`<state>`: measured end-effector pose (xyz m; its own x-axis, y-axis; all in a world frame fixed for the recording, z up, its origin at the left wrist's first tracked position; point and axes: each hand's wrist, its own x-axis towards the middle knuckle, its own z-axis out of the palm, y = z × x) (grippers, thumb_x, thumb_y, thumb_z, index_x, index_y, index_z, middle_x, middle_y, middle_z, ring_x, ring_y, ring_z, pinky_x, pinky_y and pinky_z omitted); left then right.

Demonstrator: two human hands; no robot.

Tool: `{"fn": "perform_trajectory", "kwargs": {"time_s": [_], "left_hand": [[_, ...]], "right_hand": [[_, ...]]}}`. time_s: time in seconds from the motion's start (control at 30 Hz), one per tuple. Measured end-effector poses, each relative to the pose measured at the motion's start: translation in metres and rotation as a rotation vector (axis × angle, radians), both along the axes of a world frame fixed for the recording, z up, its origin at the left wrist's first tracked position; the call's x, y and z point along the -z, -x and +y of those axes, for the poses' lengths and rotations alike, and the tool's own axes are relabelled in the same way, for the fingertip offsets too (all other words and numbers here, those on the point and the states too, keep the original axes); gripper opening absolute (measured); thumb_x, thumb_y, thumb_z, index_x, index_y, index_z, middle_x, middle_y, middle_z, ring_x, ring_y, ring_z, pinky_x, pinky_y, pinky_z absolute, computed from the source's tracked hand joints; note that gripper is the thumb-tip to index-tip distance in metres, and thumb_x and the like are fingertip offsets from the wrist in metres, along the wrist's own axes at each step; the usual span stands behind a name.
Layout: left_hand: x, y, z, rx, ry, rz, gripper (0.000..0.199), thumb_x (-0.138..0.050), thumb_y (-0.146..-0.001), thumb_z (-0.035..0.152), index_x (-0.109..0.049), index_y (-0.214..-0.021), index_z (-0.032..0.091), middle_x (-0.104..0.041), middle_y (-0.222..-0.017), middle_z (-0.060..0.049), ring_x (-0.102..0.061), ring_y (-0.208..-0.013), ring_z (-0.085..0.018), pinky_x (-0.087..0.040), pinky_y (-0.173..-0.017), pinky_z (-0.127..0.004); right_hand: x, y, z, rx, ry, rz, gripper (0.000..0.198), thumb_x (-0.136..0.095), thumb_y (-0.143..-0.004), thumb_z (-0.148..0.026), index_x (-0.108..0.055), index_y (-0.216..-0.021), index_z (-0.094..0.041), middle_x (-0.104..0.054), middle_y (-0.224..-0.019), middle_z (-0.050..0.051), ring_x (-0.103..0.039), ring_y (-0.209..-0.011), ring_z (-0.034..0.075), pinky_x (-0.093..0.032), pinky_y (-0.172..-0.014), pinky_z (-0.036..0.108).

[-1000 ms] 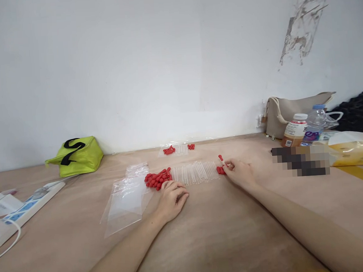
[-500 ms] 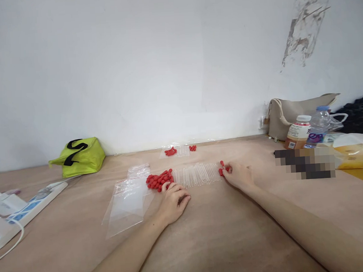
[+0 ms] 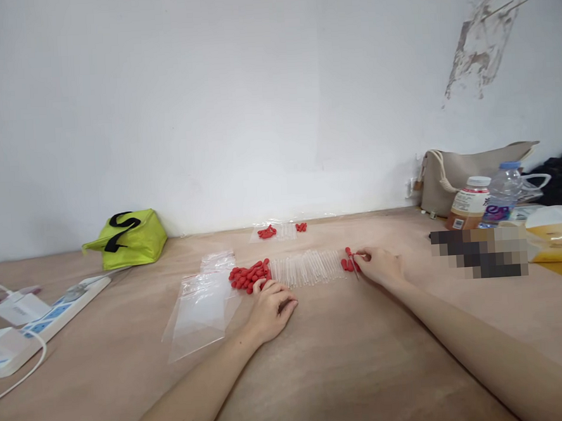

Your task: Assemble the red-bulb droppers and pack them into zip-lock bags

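A row of thin clear dropper tubes [image 3: 308, 268] lies on the table in front of me. A heap of red rubber bulbs [image 3: 247, 276] sits at the row's left end. My left hand [image 3: 272, 306] rests palm down there, its fingers loosely bent, fingertips touching the nearest bulbs and tubes. At the right end are a few more red bulbs [image 3: 345, 265]. Beside them, the fingertips of my right hand [image 3: 379, 265] pinch a dropper [image 3: 353, 262] with a red bulb, its thin tip slanting down toward me. Part of it is hidden behind the fingers.
Clear zip bags [image 3: 199, 307] lie to the left. A bag of red-bulbed droppers [image 3: 282, 231] lies against the wall. Further left are a green pouch [image 3: 135, 238] and a power strip [image 3: 54, 316]. At right stand bottles [image 3: 471, 202], a grey bag [image 3: 478, 160] and a yellow packet [image 3: 558, 235].
My right hand has shifted slightly right, and a dropper now shows at its fingertips, tip angled toward me. The left hand stays by the heap. The view has turned slightly left.
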<state>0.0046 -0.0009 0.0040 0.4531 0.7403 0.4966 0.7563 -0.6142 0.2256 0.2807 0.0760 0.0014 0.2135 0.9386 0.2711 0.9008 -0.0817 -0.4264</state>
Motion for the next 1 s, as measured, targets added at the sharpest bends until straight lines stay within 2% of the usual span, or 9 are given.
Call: {"fn": "perform_trajectory", "kwargs": {"time_s": [0.23, 0.5, 0.6, 0.7, 0.77, 0.83, 0.93, 1.0], "left_hand": [[0.001, 0.0, 0.001, 0.001, 0.009, 0.003, 0.012, -0.051, -0.081, 0.022, -0.061, -0.074, 0.022, -0.062, -0.079, 0.001, -0.05, -0.083, -0.017, -0.021, -0.09, -0.041], [0.001, 0.0, 0.0, -0.004, 0.001, 0.001, 0.012, -0.051, -0.08, 0.02, -0.06, -0.074, 0.022, -0.062, -0.079, 0.001, -0.05, -0.082, -0.016, -0.021, -0.089, -0.04], [0.0, 0.0, -0.001, -0.001, -0.008, 0.004, 0.011, -0.051, -0.08, 0.02, -0.06, -0.074, 0.022, -0.061, -0.079, 0.002, -0.05, -0.082, -0.016, -0.021, -0.089, -0.039], [-0.001, -0.001, -0.001, -0.03, -0.031, -0.006, 0.009, -0.053, -0.078, 0.02, -0.06, -0.073, 0.022, -0.061, -0.082, 0.001, -0.05, -0.084, -0.017, -0.021, -0.088, -0.039], [-0.001, -0.002, -0.001, -0.091, -0.058, -0.026, 0.007, -0.055, -0.077, 0.022, -0.058, -0.07, 0.021, -0.061, -0.084, 0.001, -0.049, -0.086, -0.018, -0.022, -0.087, -0.039], [0.0, -0.002, 0.0, -0.181, -0.091, -0.053, 0.008, -0.057, -0.075, 0.023, -0.055, -0.068, 0.02, -0.06, -0.083, 0.0, -0.049, -0.087, -0.019, -0.023, -0.084, -0.039], [-0.002, 0.0, 0.004, -0.315, -0.131, -0.072, 0.006, -0.055, -0.076, 0.023, -0.054, -0.071, 0.02, -0.06, -0.084, -0.001, -0.048, -0.089, -0.02, -0.025, -0.081, -0.038], [-0.005, 0.002, 0.008, -0.375, -0.141, -0.051, 0.005, -0.052, -0.077, 0.023, -0.056, -0.077, 0.021, -0.06, -0.086, -0.002, -0.047, -0.09, -0.022, -0.025, -0.079, -0.038]], "right_hand": [[-0.001, 0.004, -0.002, -0.003, -0.046, -0.062, 0.027, -0.044, -0.074, -0.033, -0.068, -0.086, -0.028, -0.066, -0.088, 0.006, -0.056, -0.086, 0.025, -0.028, -0.08, 0.044], [0.002, 0.003, -0.002, -0.03, -0.087, -0.008, 0.032, -0.044, -0.074, -0.047, -0.069, -0.079, -0.027, -0.066, -0.084, 0.006, -0.055, -0.085, 0.026, -0.028, -0.078, 0.043], [0.002, 0.004, -0.003, -0.026, -0.152, 0.015, 0.029, -0.046, -0.073, -0.044, -0.068, -0.074, -0.026, -0.066, -0.082, 0.006, -0.054, -0.083, 0.025, -0.028, -0.077, 0.042], [0.002, 0.008, -0.006, -0.031, -0.307, 0.041, 0.026, -0.047, -0.074, -0.04, -0.067, -0.074, -0.023, -0.065, -0.082, 0.006, -0.052, -0.084, 0.024, -0.028, -0.077, 0.041], [0.002, 0.014, -0.011, -0.13, -0.416, 0.062, 0.023, -0.047, -0.074, -0.036, -0.065, -0.078, -0.023, -0.064, -0.083, 0.005, -0.052, -0.084, 0.022, -0.029, -0.077, 0.038], [0.001, 0.022, -0.019, -0.347, -0.454, 0.066, 0.021, -0.048, -0.075, -0.034, -0.064, -0.082, -0.022, -0.063, -0.082, 0.004, -0.051, -0.082, 0.019, -0.03, -0.078, 0.035], [-0.001, 0.033, -0.034, -0.671, -0.417, 0.025, 0.018, -0.048, -0.077, -0.031, -0.063, -0.082, -0.022, -0.063, -0.079, 0.003, -0.05, -0.081, 0.018, -0.03, -0.08, 0.035], [-0.002, 0.039, -0.042, -0.782, -0.389, -0.014, 0.016, -0.049, -0.077, -0.029, -0.063, -0.08, -0.022, -0.063, -0.079, 0.003, -0.05, -0.08, 0.018, -0.028, -0.08, 0.036]]}}
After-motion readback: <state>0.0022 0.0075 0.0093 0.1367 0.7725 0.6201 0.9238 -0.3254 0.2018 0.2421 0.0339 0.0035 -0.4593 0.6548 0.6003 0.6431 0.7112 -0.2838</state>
